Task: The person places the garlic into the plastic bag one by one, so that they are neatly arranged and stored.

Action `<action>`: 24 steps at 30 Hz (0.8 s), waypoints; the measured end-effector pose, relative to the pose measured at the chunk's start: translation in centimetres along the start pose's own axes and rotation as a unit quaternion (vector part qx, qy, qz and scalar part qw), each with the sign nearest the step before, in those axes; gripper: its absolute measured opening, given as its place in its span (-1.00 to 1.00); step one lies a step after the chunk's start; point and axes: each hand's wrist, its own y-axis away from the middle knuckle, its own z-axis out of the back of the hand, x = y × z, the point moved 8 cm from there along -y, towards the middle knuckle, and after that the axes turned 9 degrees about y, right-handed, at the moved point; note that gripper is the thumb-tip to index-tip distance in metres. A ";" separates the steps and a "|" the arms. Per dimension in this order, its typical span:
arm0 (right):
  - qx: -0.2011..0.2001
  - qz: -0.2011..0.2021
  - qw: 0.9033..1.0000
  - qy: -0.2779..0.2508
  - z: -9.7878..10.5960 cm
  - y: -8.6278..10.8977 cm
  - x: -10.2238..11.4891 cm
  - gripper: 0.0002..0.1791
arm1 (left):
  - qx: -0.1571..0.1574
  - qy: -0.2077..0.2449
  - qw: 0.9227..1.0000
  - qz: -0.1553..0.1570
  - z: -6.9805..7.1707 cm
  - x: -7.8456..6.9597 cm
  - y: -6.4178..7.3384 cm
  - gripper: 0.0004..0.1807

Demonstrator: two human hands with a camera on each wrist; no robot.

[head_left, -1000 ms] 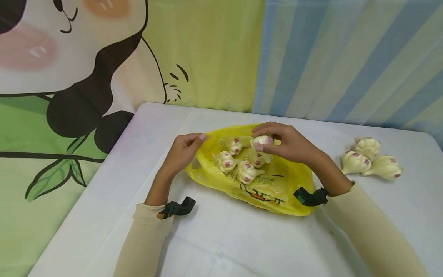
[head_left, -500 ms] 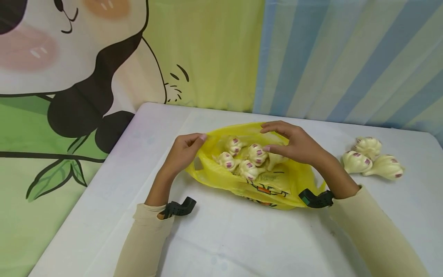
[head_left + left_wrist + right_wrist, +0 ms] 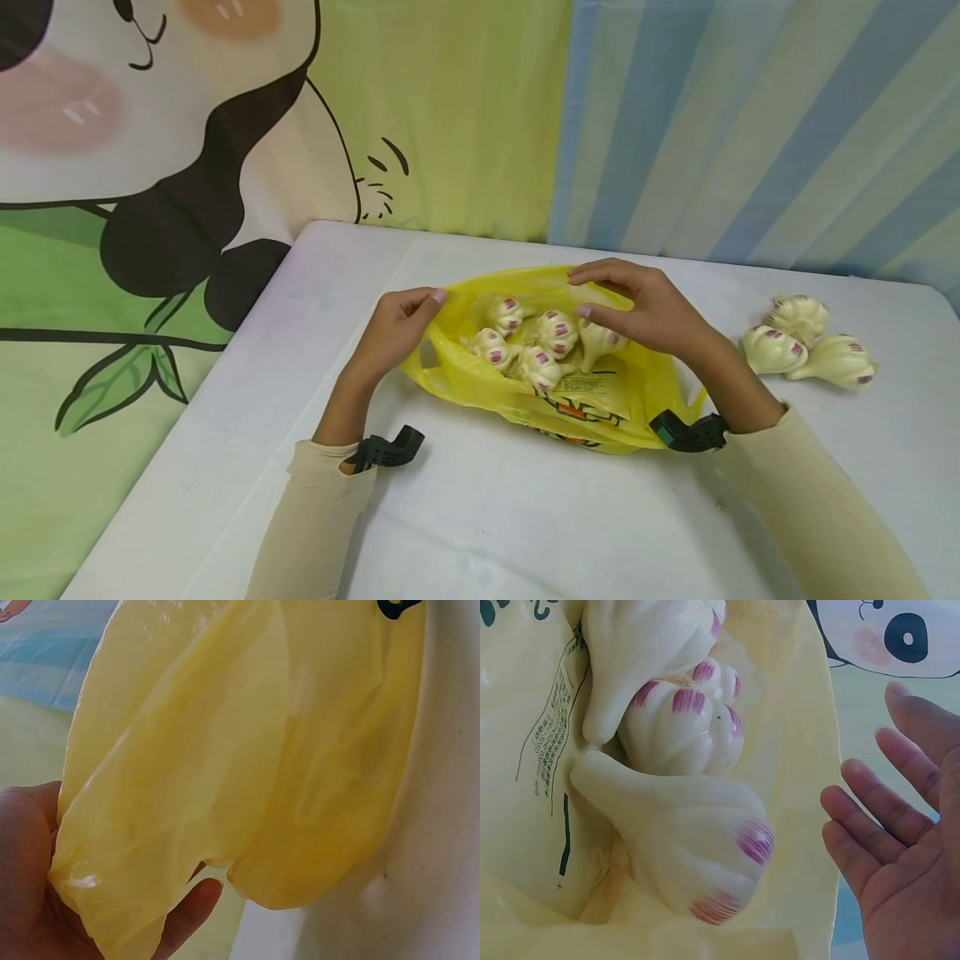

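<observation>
A yellow plastic bag (image 3: 645, 400) lies on the table with its mouth spread. My left hand (image 3: 393, 329) pinches the left side of its rim; the left wrist view shows the thin yellow film (image 3: 225, 750) gathered at the fingers. Inside are several white garlic bulbs with purple marks, one of them a bulb (image 3: 597, 337) just under my right hand (image 3: 645, 308). That hand holds nothing, fingers parted and relaxed over the bag's right side. In the right wrist view, the nearest bulb (image 3: 697, 840) rests on the bag, apart from the fingers.
Three more garlic bulbs (image 3: 813, 342) sit in a cluster on the white table (image 3: 525, 525), right of the bag, beyond my right forearm. Behind the table hangs a printed backdrop (image 3: 465, 117) with a panda and stripes.
The right hand has let go of a garlic bulb, which now lies in the bag, and has moved slightly right. The bag's front edge has shifted a little; the left hand stays put.
</observation>
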 end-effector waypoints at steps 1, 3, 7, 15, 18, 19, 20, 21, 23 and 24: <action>0.000 -0.001 1.000 -0.003 0.0 0.2 0.0 -0.62 | -0.001 -0.001 1.000 0.001 0.0 0.0 0.0 -0.59; 0.000 -0.001 1.000 -0.009 0.0 0.6 0.2 -0.63 | -0.001 -0.004 1.000 0.004 0.0 0.0 0.0 -0.60; -0.004 0.006 1.000 -0.012 0.2 1.8 0.5 -0.62 | -0.001 -0.006 1.000 0.006 0.0 0.0 0.1 -0.59; -0.052 0.062 0.996 -0.031 1.8 3.9 1.0 -0.56 | -0.003 -0.006 1.000 0.000 0.2 -0.1 0.0 -0.60; -0.062 0.068 0.995 -0.028 2.2 4.6 1.0 -0.53 | -0.001 -0.005 1.000 0.002 0.1 0.0 0.0 -0.61; -0.064 0.069 0.995 -0.024 2.3 4.8 0.9 -0.53 | -0.001 -0.005 1.000 0.002 0.1 0.1 0.0 -0.61; -0.065 0.067 0.995 -0.021 2.4 5.1 0.9 -0.52 | -0.002 -0.006 1.000 0.003 0.1 0.1 0.1 -0.61; -0.068 0.068 0.995 -0.018 2.4 5.3 0.9 -0.51 | -0.001 -0.007 1.000 0.003 0.1 0.1 0.1 -0.61; -0.073 0.067 0.995 -0.014 2.6 5.8 0.8 -0.51 | -0.002 -0.007 1.000 0.003 0.1 0.1 0.0 -0.60; -0.076 0.065 0.995 -0.012 2.8 6.1 0.7 -0.51 | -0.002 -0.007 1.000 0.003 0.1 0.1 0.0 -0.60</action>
